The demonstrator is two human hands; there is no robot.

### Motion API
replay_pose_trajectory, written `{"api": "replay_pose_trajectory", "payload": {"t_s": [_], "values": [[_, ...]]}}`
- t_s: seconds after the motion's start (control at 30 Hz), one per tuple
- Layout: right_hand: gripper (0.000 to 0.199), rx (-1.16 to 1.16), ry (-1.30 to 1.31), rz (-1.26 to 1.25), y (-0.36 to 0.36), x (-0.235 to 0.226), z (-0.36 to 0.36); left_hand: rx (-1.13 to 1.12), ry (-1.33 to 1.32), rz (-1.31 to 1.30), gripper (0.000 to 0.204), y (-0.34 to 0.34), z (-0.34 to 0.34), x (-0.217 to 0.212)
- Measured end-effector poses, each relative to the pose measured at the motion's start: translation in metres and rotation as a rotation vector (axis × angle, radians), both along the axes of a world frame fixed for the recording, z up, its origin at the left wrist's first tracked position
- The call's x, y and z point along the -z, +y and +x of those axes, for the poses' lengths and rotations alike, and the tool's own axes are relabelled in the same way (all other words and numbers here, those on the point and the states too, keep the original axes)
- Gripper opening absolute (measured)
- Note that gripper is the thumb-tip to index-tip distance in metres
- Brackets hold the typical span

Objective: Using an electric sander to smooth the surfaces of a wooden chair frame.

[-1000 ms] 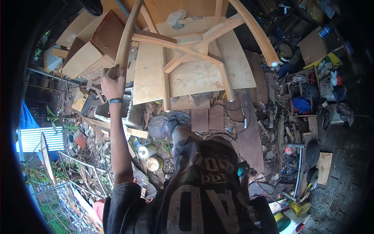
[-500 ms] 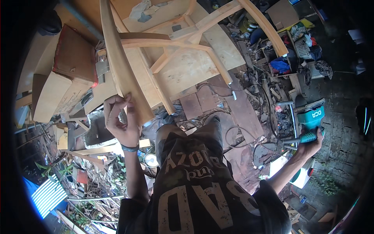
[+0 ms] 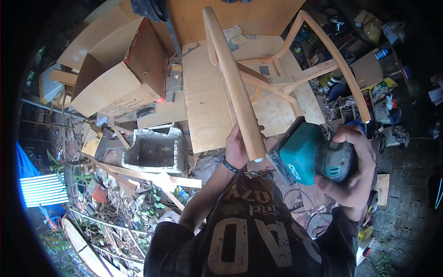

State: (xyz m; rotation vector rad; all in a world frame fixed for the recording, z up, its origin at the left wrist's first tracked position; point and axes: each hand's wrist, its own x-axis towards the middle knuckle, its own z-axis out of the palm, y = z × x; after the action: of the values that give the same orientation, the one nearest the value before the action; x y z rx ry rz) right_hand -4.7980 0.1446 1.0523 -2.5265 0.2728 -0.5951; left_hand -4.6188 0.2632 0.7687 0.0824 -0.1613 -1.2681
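Observation:
A bare wooden chair frame (image 3: 318, 71) is tilted up in front of me, one long curved leg (image 3: 237, 99) pointing toward my body. My left hand (image 3: 236, 150) is closed round that leg near its lower end, from behind; the leg covers part of the fingers. In my right hand (image 3: 357, 173) is a teal electric sander (image 3: 302, 150), gripped by its dark rounded top. Its flat pad faces the leg, close to the leg's end. Whether pad and wood touch I cannot tell.
A plywood sheet (image 3: 203, 120) lies under the frame. To the left are a large cardboard box (image 3: 115, 92) and a whitish rectangular basin (image 3: 177, 154), with wood scraps and plants below. Clutter and a grey crate (image 3: 382, 113) line the right, beside brick paving (image 3: 401, 198).
My right hand has brought the sander in from the far right to the leg. My left hand now wraps the leg, and the frame has turned and shifted rightward in view.

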Motion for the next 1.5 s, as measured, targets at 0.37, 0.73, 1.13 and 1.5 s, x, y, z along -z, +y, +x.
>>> {"api": "replay_pose_trajectory", "payload": {"t_s": [0.37,0.73,1.13,1.5], "values": [[0.060,0.084,0.439,0.065,-0.013,0.033,0.170,0.056,-0.026,0.224,0.067,0.008,-0.024,-0.029],[0.059,0.190,0.447,-0.111,-0.119,0.066,0.387,-0.202,-0.146,0.678,0.074,-0.016,-0.046,-0.033],[0.066,0.206,0.260,-0.194,-0.250,0.112,0.650,-0.482,-0.283,0.988,0.053,-0.012,-0.049,-0.047],[0.054,0.049,0.341,-0.116,-0.299,0.117,0.695,-0.544,-0.265,1.045,0.045,-0.013,-0.045,-0.071]]}}
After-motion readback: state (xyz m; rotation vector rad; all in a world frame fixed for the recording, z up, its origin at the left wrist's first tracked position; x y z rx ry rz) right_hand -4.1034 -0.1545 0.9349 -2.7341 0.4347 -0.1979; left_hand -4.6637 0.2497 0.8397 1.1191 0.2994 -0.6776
